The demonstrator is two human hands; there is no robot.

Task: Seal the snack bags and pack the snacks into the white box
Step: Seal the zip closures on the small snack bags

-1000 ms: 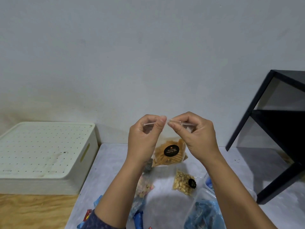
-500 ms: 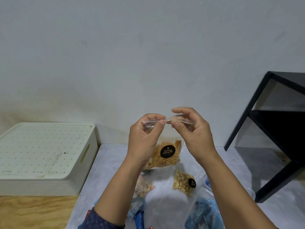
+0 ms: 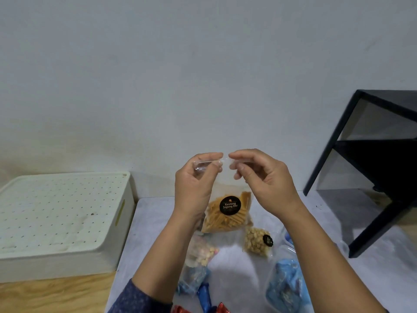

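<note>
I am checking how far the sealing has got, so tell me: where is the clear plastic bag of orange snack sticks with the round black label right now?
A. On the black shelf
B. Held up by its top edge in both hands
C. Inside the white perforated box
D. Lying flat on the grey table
B: the left hand and right hand pinch the top edge of the clear plastic bag of orange snack sticks, which hangs above the grey table.

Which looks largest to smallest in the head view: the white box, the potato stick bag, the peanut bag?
1. white box, clearly largest.
2. potato stick bag, held up by both hands, so nearer the camera; its lead is unsure.
3. peanut bag, lying on the table.
</note>
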